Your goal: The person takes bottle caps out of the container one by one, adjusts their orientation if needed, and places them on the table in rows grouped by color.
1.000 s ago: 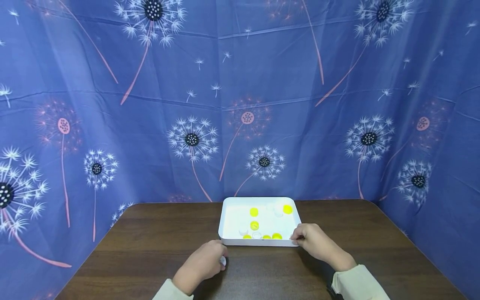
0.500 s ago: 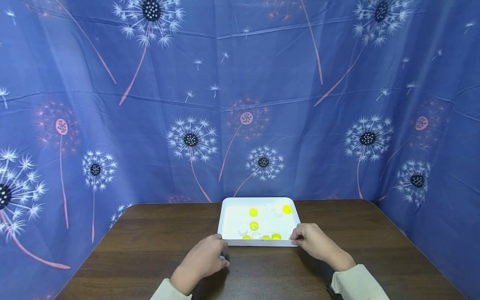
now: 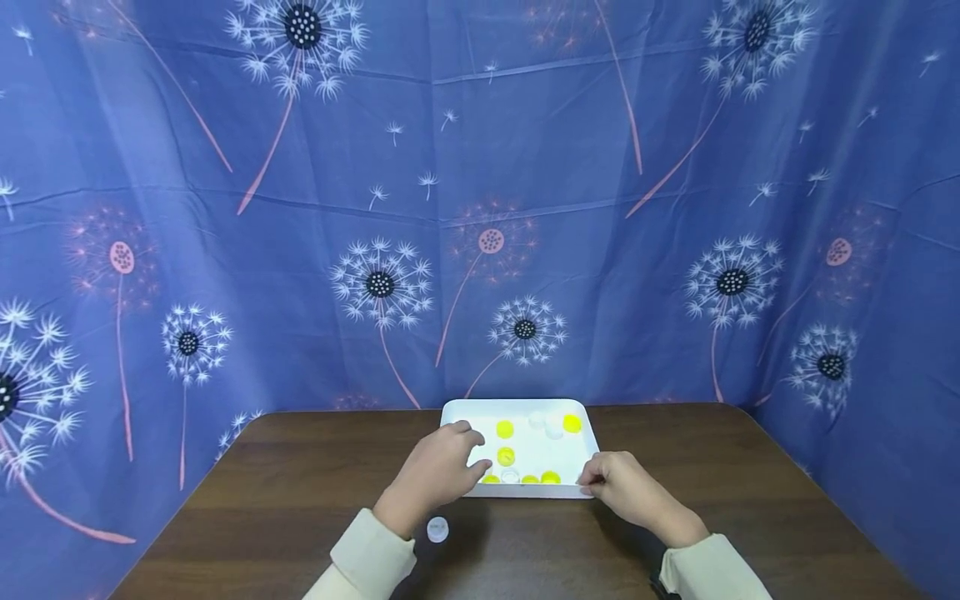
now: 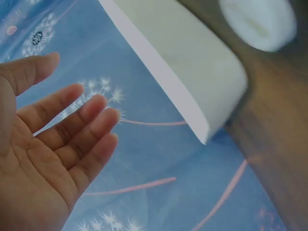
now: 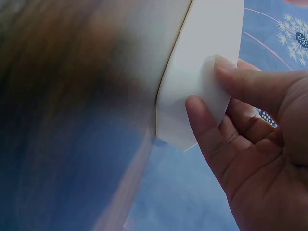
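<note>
Yellow caps and clear caps are left in your tray, one white cap out beyond its near-left corner, your empty left hand fingers-apart over its left edge, your right hand pinching its near-right corner.

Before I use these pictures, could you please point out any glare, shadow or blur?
Head view: white tray washed out, table shadowed below the left hand; left wrist: white disc blurred; right wrist: table heavily blurred, right hand clearer.
</note>
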